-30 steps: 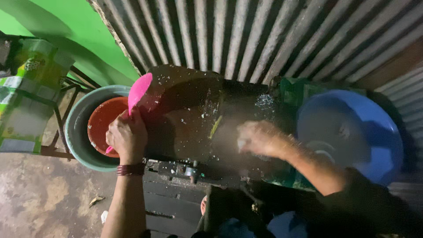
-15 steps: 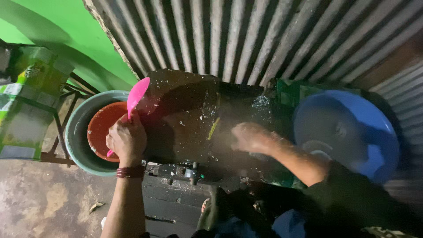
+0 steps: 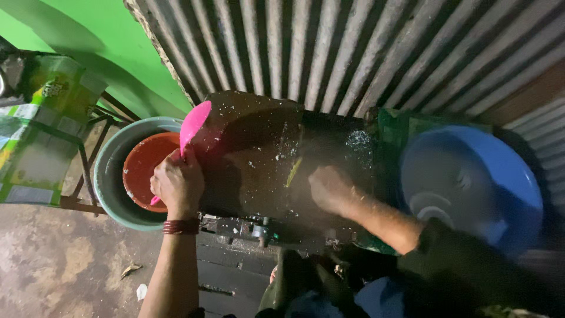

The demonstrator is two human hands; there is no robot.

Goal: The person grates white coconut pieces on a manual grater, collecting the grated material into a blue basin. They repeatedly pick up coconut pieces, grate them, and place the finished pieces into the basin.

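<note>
My left hand [image 3: 176, 184] grips a pink plastic scoop [image 3: 193, 125] by its handle, tilted up at the left edge of a dark wet slab [image 3: 259, 159]. The scoop hangs over an orange bowl [image 3: 141, 171] that sits inside a grey-green basin [image 3: 109, 171]. My right hand [image 3: 329, 189] lies palm down on the slab, fingers together, rubbing its wet surface. White flecks and a thin yellow-green strip [image 3: 292, 172] lie on the slab between my hands.
A large blue tub [image 3: 471, 182] stands at the right. A corrugated metal wall [image 3: 353, 47] rises behind the slab, a green wall [image 3: 76, 35] at the left. A printed sack [image 3: 35, 129] rests on a metal frame at far left. Concrete floor below.
The view has shifted slightly. My right hand slid a little left and nearer on the slab. My left hand holds the scoop in about the same place.
</note>
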